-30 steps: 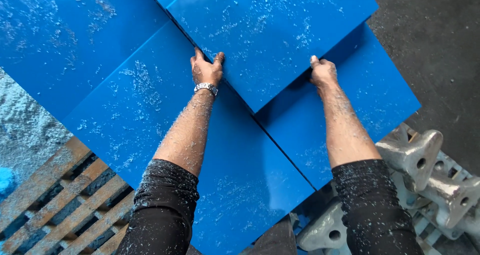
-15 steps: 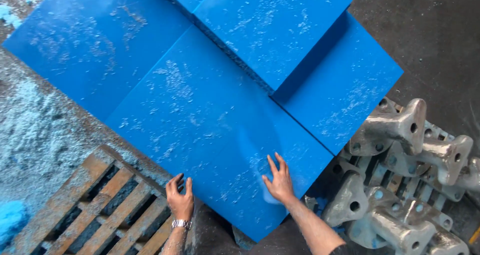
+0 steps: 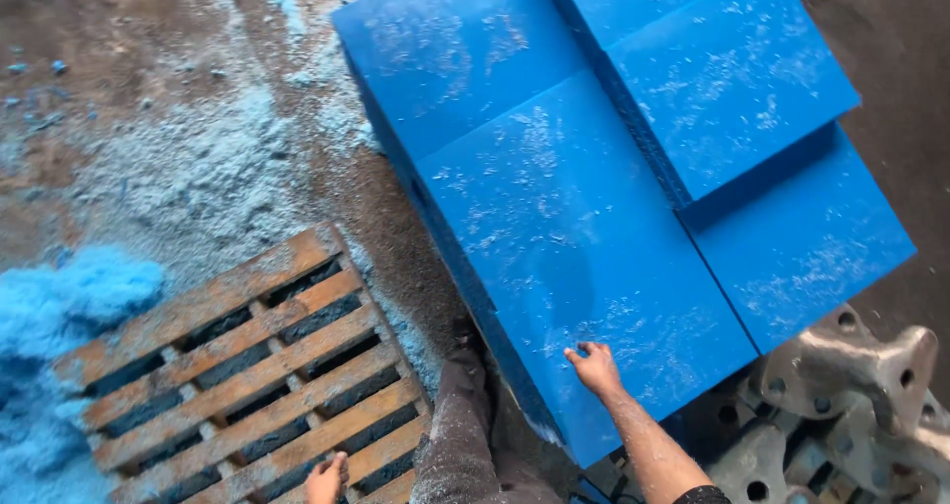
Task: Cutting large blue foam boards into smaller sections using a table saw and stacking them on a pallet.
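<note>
My right hand (image 3: 595,366) rests on the near corner of a large blue slab (image 3: 554,227), with the fingers loosely curled and nothing held. A smaller blue slab (image 3: 722,79) lies on top of the stack at the far right, and another blue slab (image 3: 821,257) shows beneath it. Low in the view, my left hand (image 3: 326,478) lies flat on a slat of the wooden pallet (image 3: 237,366) and is partly cut off by the frame edge. My knee (image 3: 465,435), in dusty dark trousers, is between the two hands.
Grey metal castings (image 3: 851,375) with bolt holes lie heaped at the lower right against the slabs. A pile of blue shavings (image 3: 59,296) sits at the left, and pale blue dust (image 3: 198,168) covers the dark floor beyond the pallet.
The view has swung left and lower. My right hand slid toward the near corner of the big slab. My left hand moved from the pallet's edge onto a slat nearer me.
</note>
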